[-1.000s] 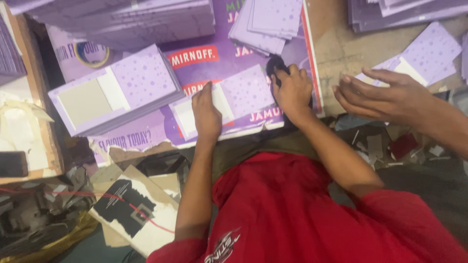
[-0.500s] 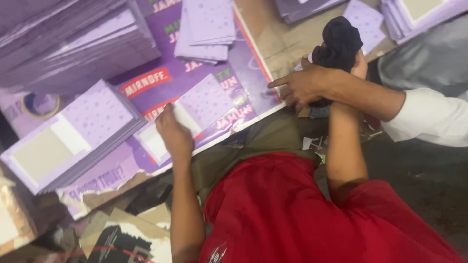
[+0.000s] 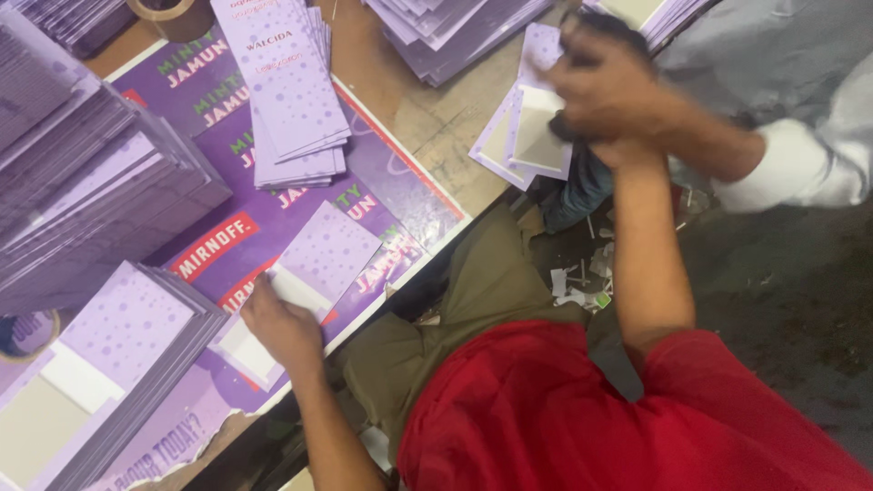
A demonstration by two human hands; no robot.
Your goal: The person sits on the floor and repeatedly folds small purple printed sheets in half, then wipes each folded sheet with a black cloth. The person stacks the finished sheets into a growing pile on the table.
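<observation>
My left hand [image 3: 280, 325] rests with curled fingers on a flat purple dotted card [image 3: 323, 259], pinning it to the purple printed sheet [image 3: 214, 241] that covers the table. My right arm reaches up past the table edge. My right hand [image 3: 611, 145] is blurred and mostly covered by another person's hand [image 3: 600, 77], which comes in on a white sleeve [image 3: 800, 168]. A dark cloth [image 3: 589, 20] sticks out above and below the joined hands, apparently in my right hand's grip. Two purple cards [image 3: 532, 136] lie just under them.
Tall stacks of purple cards stand at the left [image 3: 91, 191], bottom left [image 3: 127, 336], centre [image 3: 286, 100] and top [image 3: 455, 32]. A tape roll [image 3: 168, 11] sits at the top edge. Paper scraps [image 3: 582, 282] litter the dark floor to the right.
The view has swung left and closer. My right hand with the cloth has risen beyond the table edge, and the other person's hand now covers it. My left hand stays on the card.
</observation>
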